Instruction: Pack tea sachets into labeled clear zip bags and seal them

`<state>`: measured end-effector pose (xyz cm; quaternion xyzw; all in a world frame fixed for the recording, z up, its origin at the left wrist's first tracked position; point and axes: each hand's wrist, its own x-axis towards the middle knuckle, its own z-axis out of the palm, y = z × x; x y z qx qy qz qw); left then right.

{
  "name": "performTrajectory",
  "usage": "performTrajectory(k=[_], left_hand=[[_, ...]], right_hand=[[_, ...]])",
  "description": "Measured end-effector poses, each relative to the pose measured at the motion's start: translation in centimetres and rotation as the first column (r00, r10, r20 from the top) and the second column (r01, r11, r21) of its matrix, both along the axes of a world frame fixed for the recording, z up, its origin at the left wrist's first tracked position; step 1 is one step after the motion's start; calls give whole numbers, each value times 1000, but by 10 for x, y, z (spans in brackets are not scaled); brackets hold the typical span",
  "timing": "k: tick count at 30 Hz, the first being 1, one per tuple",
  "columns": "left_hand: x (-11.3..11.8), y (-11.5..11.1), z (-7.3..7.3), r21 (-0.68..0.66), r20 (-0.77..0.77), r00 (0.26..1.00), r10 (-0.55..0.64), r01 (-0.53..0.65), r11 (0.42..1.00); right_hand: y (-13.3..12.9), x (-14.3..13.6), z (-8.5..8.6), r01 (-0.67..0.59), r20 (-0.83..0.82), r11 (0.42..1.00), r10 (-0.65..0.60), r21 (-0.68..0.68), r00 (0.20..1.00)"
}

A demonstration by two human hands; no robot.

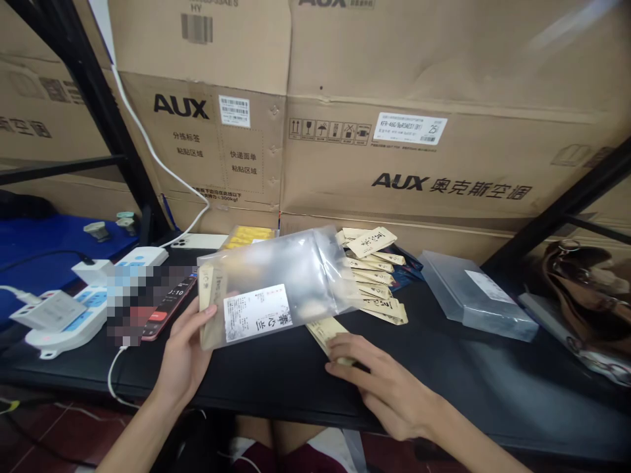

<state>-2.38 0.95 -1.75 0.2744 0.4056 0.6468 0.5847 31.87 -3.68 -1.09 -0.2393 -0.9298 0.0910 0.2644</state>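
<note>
My left hand [190,341] grips the left end of a clear plastic bag [300,269] with a white label on its front. Inside that end stand beige paper packets [213,322]. Lower and to the right, my right hand [374,381] has its fingers closed on a beige packet [323,332], whose upper part lies behind or under the bag's lower edge. A fanned pile of beige packets [377,276] with dark writing rests just right of the bag's open-looking end.
A filled plastic bag [473,295] lies at the right, near a brown handbag [582,289]. On the left are a power strip [93,309] with chargers and a phone [167,302]. Yellow packets [251,234] sit behind the bag, before large cardboard boxes [409,79].
</note>
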Motion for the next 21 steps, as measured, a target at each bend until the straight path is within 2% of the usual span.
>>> performTrajectory(k=[2, 4, 7, 9, 12, 16, 19, 21], left_hand=[[0, 1, 0, 3, 6, 1000, 9, -9, 1000], [-1, 1, 0, 8, 7, 1000, 3, -3, 1000], [-1, 0, 0, 17, 4, 1000, -23, 23, 1000], [-1, 0, 0, 17, 3, 999, -43, 43, 999], [-1, -1, 0, 23, -8, 998, -65, 65, 998], [-2, -1, 0, 24, -16, 997, -69, 69, 997], [-3, -2, 0, 14, -4, 997, -77, 77, 997], [-3, -2, 0, 11, 6, 996, -85, 84, 996]], right_hand=[[-6, 11, -3, 113, -60, 993, -114, -14, 992], [-6, 19, -7, 263, -105, 964, -258, 37, 960], [4, 19, -8, 492, -69, 854, -488, 168, 870], [13, 13, -3, 572, 27, 791, -591, 215, 807], [24, 5, 9, 607, 160, 775, -631, 178, 759], [32, 8, 26, 570, 203, 820, -549, -57, 811], [34, 23, 35, 557, 156, 815, -536, -158, 830], [36, 39, 40, 581, 17, 782, -594, -225, 805]])
